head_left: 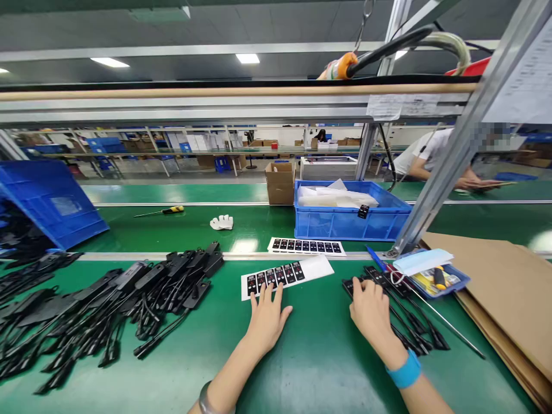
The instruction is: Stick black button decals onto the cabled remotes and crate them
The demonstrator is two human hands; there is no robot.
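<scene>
My left hand (pixel 266 319) lies with spread fingers on the lower edge of a white sheet of black labels (pixel 276 278). The labels fill the sheet's left and middle parts, while its right end is bare backing. On the right, my right hand (pixel 371 310) has its fingers bent down over a small black box with a cable (pixel 347 286), partly hidden under the fingers. More black boxes with cables (pixel 420 325) lie beside and beneath that hand. A large heap of the same black cabled boxes (pixel 142 282) covers the left side of the green table.
Behind are a second label sheet (pixel 307 246), a blue crate (pixel 351 224) with white sheets, a carton (pixel 280 184), a white glove (pixel 221 222) and a screwdriver (pixel 166 211). A metal post (pixel 452 132), a small blue tray (pixel 460 282) and cardboard (pixel 509 287) stand right. A person (pixel 425 152) works beyond.
</scene>
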